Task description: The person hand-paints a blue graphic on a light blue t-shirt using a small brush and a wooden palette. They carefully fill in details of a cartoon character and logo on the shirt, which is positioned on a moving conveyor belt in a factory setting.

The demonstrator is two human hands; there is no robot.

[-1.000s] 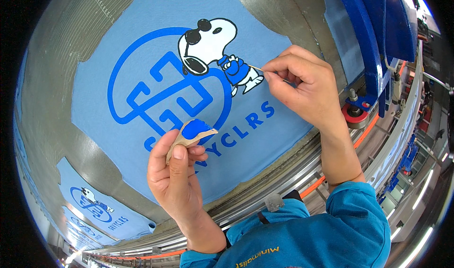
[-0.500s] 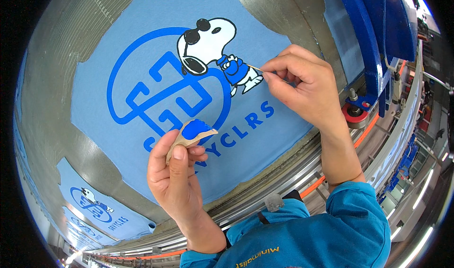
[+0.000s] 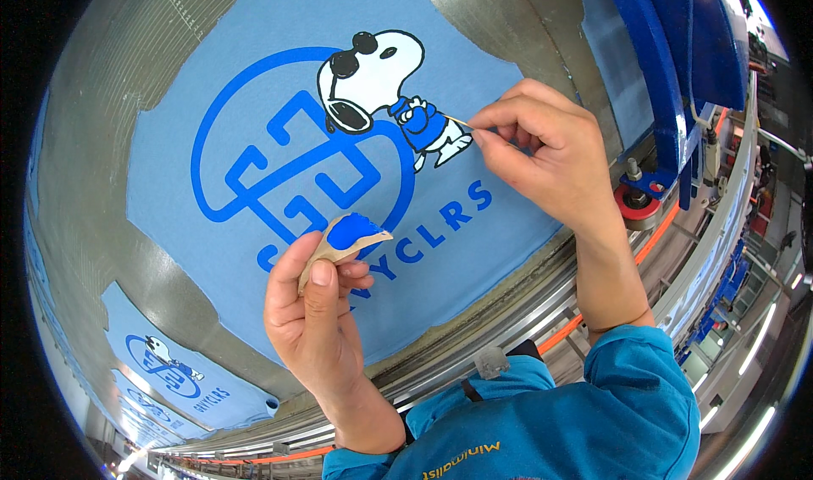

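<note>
A light blue fabric panel (image 3: 474, 65) lies flat before me, printed with a darker blue round emblem, lettering and a cartoon dog (image 3: 402, 56) in sunglasses and a blue top. Between thumb and fingers, my left hand (image 3: 318, 336) holds up a curled scrap of tan paper (image 3: 340, 255) carrying a patch of wet-looking blue paint (image 3: 354, 229). My right hand (image 3: 550, 149) pinches a thin wooden stick (image 3: 458, 122). Its tip is at the dog's blue top, near the lower back; whether it touches the print I cannot tell.
The fabric lies on a long grey table (image 3: 542, 14). More printed panels (image 3: 182, 361) lie to the left. At the right stands a blue metal machine frame (image 3: 656, 65) with a red roller (image 3: 637, 209) under it. A metal rail (image 3: 449, 344) runs along the near table edge.
Both hands stay almost in place. The paper scrap has edged very slightly right, and the stick has shifted a little along the dog's blue top.
</note>
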